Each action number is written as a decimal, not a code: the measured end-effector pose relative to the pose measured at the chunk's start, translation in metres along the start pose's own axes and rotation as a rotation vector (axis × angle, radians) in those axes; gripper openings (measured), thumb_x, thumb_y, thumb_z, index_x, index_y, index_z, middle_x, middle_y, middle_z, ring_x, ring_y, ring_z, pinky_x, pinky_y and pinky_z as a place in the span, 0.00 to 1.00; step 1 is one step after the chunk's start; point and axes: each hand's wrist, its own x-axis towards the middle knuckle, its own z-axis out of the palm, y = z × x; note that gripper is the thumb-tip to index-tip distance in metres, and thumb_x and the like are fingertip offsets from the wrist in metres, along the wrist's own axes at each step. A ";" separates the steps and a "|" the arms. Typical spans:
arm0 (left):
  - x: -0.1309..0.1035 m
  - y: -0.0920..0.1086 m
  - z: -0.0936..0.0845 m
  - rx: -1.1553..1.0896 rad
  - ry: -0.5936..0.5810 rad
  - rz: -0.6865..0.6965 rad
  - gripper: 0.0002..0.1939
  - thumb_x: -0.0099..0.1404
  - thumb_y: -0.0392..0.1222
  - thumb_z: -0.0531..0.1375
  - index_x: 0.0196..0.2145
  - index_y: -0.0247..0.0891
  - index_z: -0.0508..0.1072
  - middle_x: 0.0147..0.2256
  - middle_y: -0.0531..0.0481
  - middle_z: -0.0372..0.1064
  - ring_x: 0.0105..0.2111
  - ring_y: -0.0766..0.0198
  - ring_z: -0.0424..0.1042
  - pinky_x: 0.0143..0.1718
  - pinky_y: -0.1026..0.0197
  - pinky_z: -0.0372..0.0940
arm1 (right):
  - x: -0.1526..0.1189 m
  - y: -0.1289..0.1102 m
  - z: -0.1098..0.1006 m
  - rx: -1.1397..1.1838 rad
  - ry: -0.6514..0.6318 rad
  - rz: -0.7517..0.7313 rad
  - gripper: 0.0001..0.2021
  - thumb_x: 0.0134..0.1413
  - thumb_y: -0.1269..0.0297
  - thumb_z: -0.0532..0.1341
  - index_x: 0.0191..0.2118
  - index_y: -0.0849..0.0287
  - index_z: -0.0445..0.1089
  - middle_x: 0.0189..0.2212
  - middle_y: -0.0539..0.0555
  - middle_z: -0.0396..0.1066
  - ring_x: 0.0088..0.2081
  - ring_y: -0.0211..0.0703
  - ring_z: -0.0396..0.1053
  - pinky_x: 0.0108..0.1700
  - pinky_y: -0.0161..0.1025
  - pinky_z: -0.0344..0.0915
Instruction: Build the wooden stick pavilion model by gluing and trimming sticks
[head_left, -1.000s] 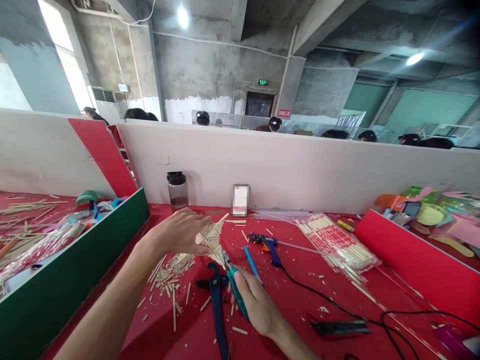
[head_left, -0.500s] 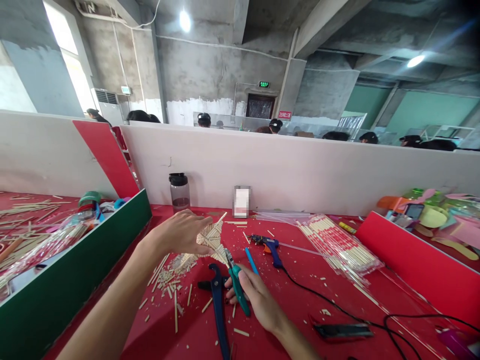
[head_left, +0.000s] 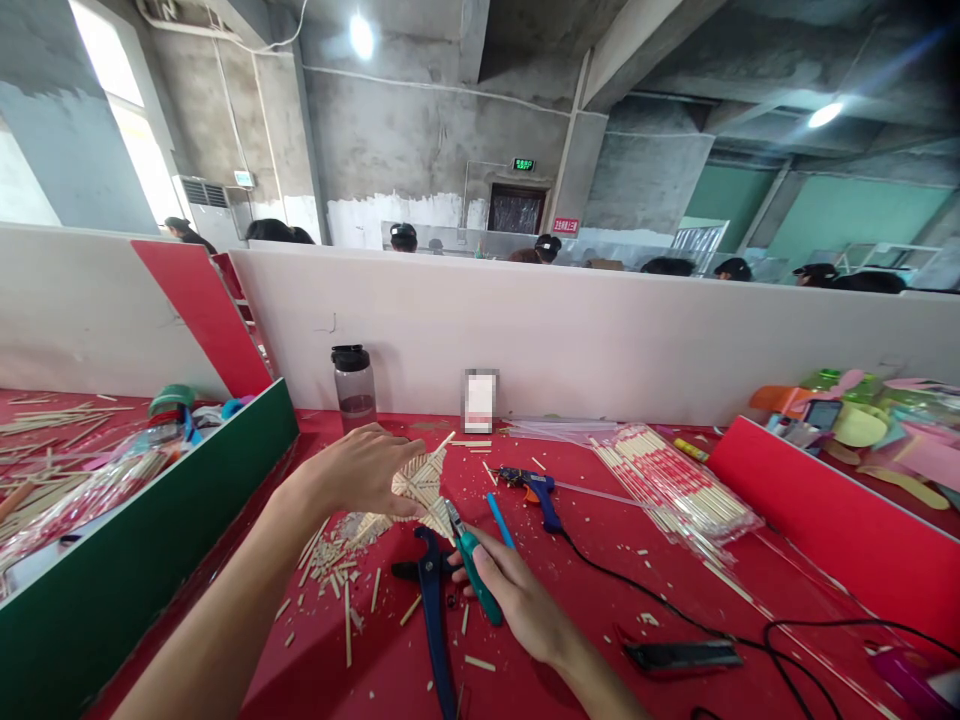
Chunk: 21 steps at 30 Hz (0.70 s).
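Two poses: our left hand point(head_left: 356, 468) arches palm-down over the stick lattice point(head_left: 421, 482), whether gripping we cannot tell; our right hand point(head_left: 517, 592) clasps green-handled pliers point(head_left: 475, 572).

The ornament point(head_left: 421, 480), built of pale wooden sticks set in slanting rows with pointed ends, sits low over the red surface point(head_left: 585, 640), partly covered by the left hand point(head_left: 360, 465). The pliers point(head_left: 466, 545), teal-handled with a metal nose, tilt up and leftward in the right hand point(head_left: 517, 595), the tip beside the ornament's near right end; contact is unclear.
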 end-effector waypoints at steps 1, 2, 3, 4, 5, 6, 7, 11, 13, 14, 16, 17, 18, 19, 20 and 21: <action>0.000 -0.001 0.001 -0.006 0.000 -0.003 0.43 0.56 0.77 0.54 0.56 0.42 0.71 0.45 0.38 0.77 0.44 0.42 0.76 0.45 0.50 0.64 | 0.000 0.000 0.000 -0.013 0.000 -0.003 0.38 0.58 0.34 0.55 0.65 0.55 0.64 0.48 0.60 0.72 0.47 0.51 0.71 0.50 0.49 0.68; 0.000 -0.001 0.001 -0.010 -0.005 -0.007 0.42 0.56 0.76 0.55 0.56 0.43 0.71 0.44 0.39 0.77 0.43 0.42 0.76 0.45 0.50 0.64 | 0.000 -0.001 0.000 -0.025 -0.001 -0.005 0.37 0.59 0.34 0.55 0.66 0.54 0.63 0.48 0.60 0.72 0.47 0.51 0.71 0.50 0.48 0.68; 0.000 -0.001 0.002 -0.011 -0.010 -0.011 0.41 0.56 0.76 0.56 0.56 0.43 0.71 0.43 0.39 0.77 0.43 0.43 0.76 0.45 0.51 0.64 | 0.000 -0.001 0.001 -0.037 -0.003 -0.005 0.37 0.60 0.35 0.54 0.66 0.54 0.62 0.48 0.60 0.73 0.47 0.51 0.71 0.50 0.48 0.67; 0.000 -0.001 0.002 -0.012 -0.015 -0.015 0.41 0.56 0.75 0.57 0.56 0.44 0.71 0.43 0.40 0.77 0.42 0.44 0.76 0.44 0.51 0.64 | 0.000 -0.001 0.001 -0.048 -0.004 -0.005 0.37 0.60 0.35 0.54 0.67 0.54 0.61 0.48 0.60 0.73 0.48 0.51 0.71 0.50 0.48 0.67; 0.000 -0.001 0.003 -0.015 -0.019 -0.015 0.40 0.56 0.74 0.58 0.55 0.44 0.71 0.42 0.40 0.77 0.42 0.44 0.76 0.44 0.51 0.64 | 0.000 -0.001 0.001 -0.057 -0.004 -0.004 0.36 0.61 0.36 0.54 0.67 0.53 0.60 0.49 0.59 0.73 0.48 0.51 0.71 0.51 0.49 0.67; 0.000 -0.001 0.003 -0.020 -0.023 -0.012 0.39 0.55 0.74 0.58 0.55 0.44 0.71 0.42 0.41 0.77 0.42 0.44 0.76 0.44 0.51 0.64 | 0.000 -0.001 0.002 -0.064 -0.001 -0.002 0.36 0.61 0.36 0.54 0.67 0.53 0.60 0.49 0.59 0.73 0.48 0.51 0.71 0.52 0.49 0.66; 0.000 0.000 0.003 -0.026 -0.026 -0.007 0.38 0.55 0.74 0.58 0.54 0.44 0.72 0.42 0.41 0.77 0.42 0.44 0.76 0.44 0.51 0.64 | 0.000 -0.001 0.002 -0.069 0.003 -0.003 0.36 0.61 0.36 0.54 0.67 0.52 0.60 0.49 0.59 0.73 0.48 0.51 0.71 0.52 0.49 0.66; 0.001 0.002 0.003 -0.027 -0.028 0.010 0.35 0.55 0.72 0.59 0.50 0.43 0.73 0.40 0.42 0.77 0.41 0.44 0.76 0.42 0.52 0.64 | 0.000 -0.002 -0.001 -0.060 -0.018 -0.005 0.35 0.61 0.37 0.54 0.66 0.52 0.63 0.49 0.60 0.72 0.48 0.53 0.71 0.51 0.49 0.67; 0.001 0.003 0.003 -0.019 -0.030 0.015 0.35 0.56 0.71 0.60 0.50 0.43 0.73 0.40 0.42 0.77 0.41 0.45 0.76 0.42 0.52 0.64 | -0.001 -0.002 -0.002 -0.043 -0.044 0.002 0.34 0.61 0.37 0.54 0.65 0.53 0.64 0.48 0.60 0.72 0.46 0.52 0.71 0.49 0.49 0.68; 0.001 0.003 0.003 -0.016 -0.033 0.017 0.35 0.56 0.71 0.59 0.51 0.43 0.73 0.41 0.42 0.77 0.41 0.44 0.76 0.42 0.52 0.64 | -0.002 -0.002 -0.003 -0.037 -0.050 0.006 0.34 0.61 0.37 0.54 0.64 0.53 0.65 0.47 0.59 0.72 0.45 0.52 0.71 0.48 0.49 0.68; 0.001 0.004 0.002 -0.007 -0.042 0.019 0.36 0.57 0.72 0.58 0.51 0.43 0.72 0.41 0.41 0.77 0.42 0.44 0.76 0.42 0.51 0.64 | -0.003 -0.003 -0.005 -0.033 -0.052 0.012 0.33 0.61 0.38 0.55 0.64 0.54 0.65 0.47 0.59 0.72 0.45 0.51 0.71 0.48 0.49 0.68; 0.001 0.005 0.001 -0.001 -0.046 0.019 0.36 0.57 0.73 0.57 0.51 0.42 0.72 0.41 0.41 0.77 0.42 0.43 0.76 0.42 0.51 0.64 | -0.003 -0.003 -0.005 -0.033 -0.054 0.013 0.33 0.61 0.38 0.55 0.64 0.54 0.65 0.46 0.59 0.72 0.44 0.51 0.70 0.48 0.48 0.68; 0.001 0.005 0.001 0.005 -0.048 0.019 0.36 0.57 0.73 0.57 0.51 0.42 0.72 0.41 0.41 0.77 0.42 0.43 0.76 0.42 0.51 0.64 | -0.003 -0.004 -0.005 -0.033 -0.057 0.015 0.33 0.61 0.38 0.55 0.64 0.54 0.66 0.46 0.58 0.72 0.44 0.50 0.70 0.48 0.48 0.68; 0.001 0.005 0.000 0.008 -0.051 0.022 0.36 0.57 0.73 0.57 0.51 0.42 0.72 0.42 0.41 0.77 0.42 0.42 0.76 0.43 0.51 0.64 | -0.003 -0.005 -0.006 -0.035 -0.061 0.016 0.33 0.61 0.38 0.55 0.63 0.54 0.66 0.46 0.58 0.72 0.44 0.50 0.70 0.48 0.48 0.67; 0.001 0.006 0.000 0.009 -0.051 0.027 0.36 0.57 0.73 0.57 0.51 0.42 0.72 0.42 0.41 0.77 0.43 0.42 0.76 0.43 0.50 0.64 | -0.003 -0.005 -0.006 -0.039 -0.063 0.015 0.32 0.61 0.38 0.55 0.63 0.53 0.66 0.45 0.58 0.72 0.44 0.50 0.70 0.48 0.47 0.67; 0.001 0.006 -0.001 0.007 -0.051 0.031 0.36 0.58 0.73 0.57 0.52 0.42 0.72 0.42 0.41 0.77 0.43 0.42 0.76 0.43 0.50 0.64 | -0.003 -0.006 -0.006 -0.045 -0.062 0.012 0.32 0.61 0.38 0.55 0.63 0.53 0.66 0.45 0.57 0.72 0.44 0.50 0.70 0.48 0.47 0.67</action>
